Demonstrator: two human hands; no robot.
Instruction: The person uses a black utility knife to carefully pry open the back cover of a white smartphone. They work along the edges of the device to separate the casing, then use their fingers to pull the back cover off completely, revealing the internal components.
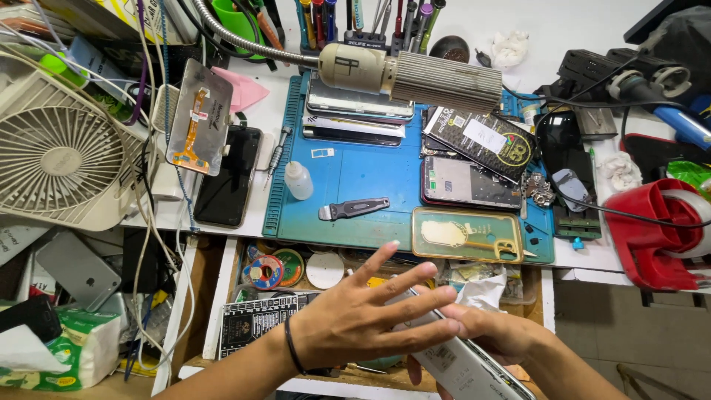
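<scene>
My left hand [374,315] is spread flat with fingers apart, lying across the top of a white phone [463,363] at the bottom middle of the head view. My right hand [492,333] sits under and behind the phone and grips it; most of that hand is hidden by the phone and my left fingers. A crumpled white tissue [481,287] shows just above my right hand. Both hands hover over an open drawer [255,318] below the table edge.
A blue work mat [355,178] carries a small white bottle [298,180], a grey scraper tool [354,209], a clear gold-trimmed phone case [466,235] and several phones. A lamp head [415,74] hangs over it. A white fan [63,155] stands left, a red tape dispenser [655,233] right.
</scene>
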